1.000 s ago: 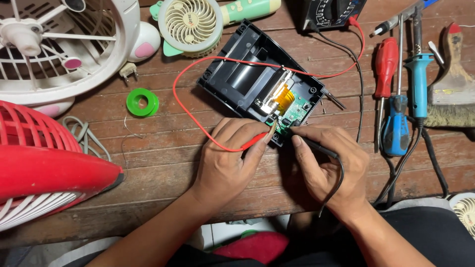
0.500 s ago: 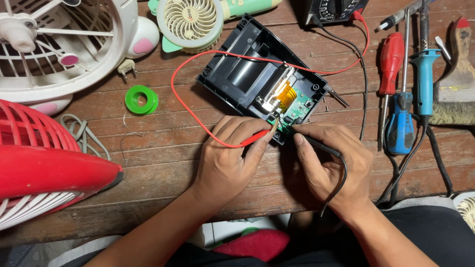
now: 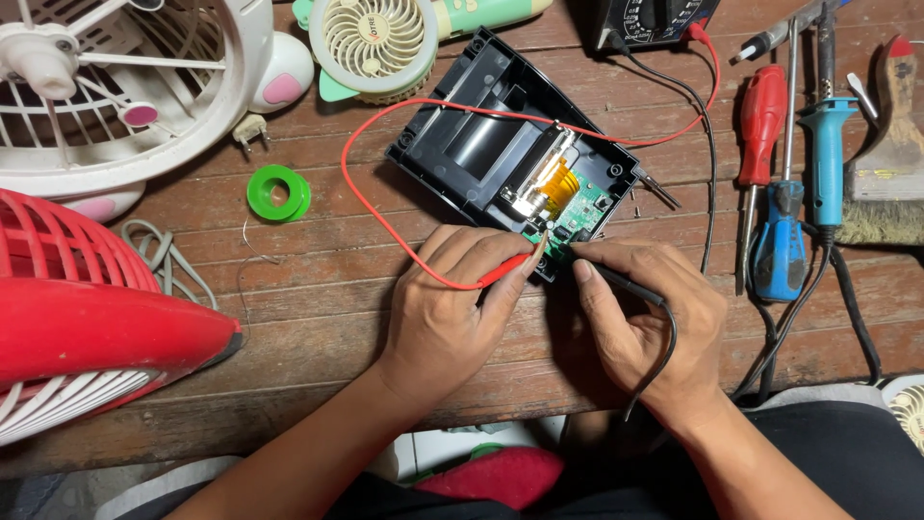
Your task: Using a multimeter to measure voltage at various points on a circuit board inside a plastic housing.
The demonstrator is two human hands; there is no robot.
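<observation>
At the near edge of a worn wooden plank table (image 3: 318, 327), the person's knees and a red shape under the table show below the boards. On the planks the left hand (image 3: 448, 308) is closed around a red probe (image 3: 505, 270), pinched between thumb and fingers, tip aimed up and to the right. The right hand (image 3: 654, 323) is closed the same way on a black probe (image 3: 616, 279), tip aimed up and to the left; its black lead loops down past the wrist. Both tips meet at the green circuit board (image 3: 577, 223) in the near right corner of an opened black plastic housing (image 3: 462, 144). The housing lies just beyond the fingers, its long axis running from upper left to lower right (an orange flat cable sits beside the board).

To the left lie a red fan grille (image 3: 87, 327) and a green roll of tape (image 3: 278, 193). To the right lie a red screwdriver (image 3: 760, 125), a blue-handled tool (image 3: 826, 154) and a brush (image 3: 890, 164).

Farther off stand a white fan (image 3: 106, 96), a small cream handheld fan (image 3: 375, 39) and a dark meter (image 3: 654, 19), where the red lead (image 3: 385, 221) ends.
</observation>
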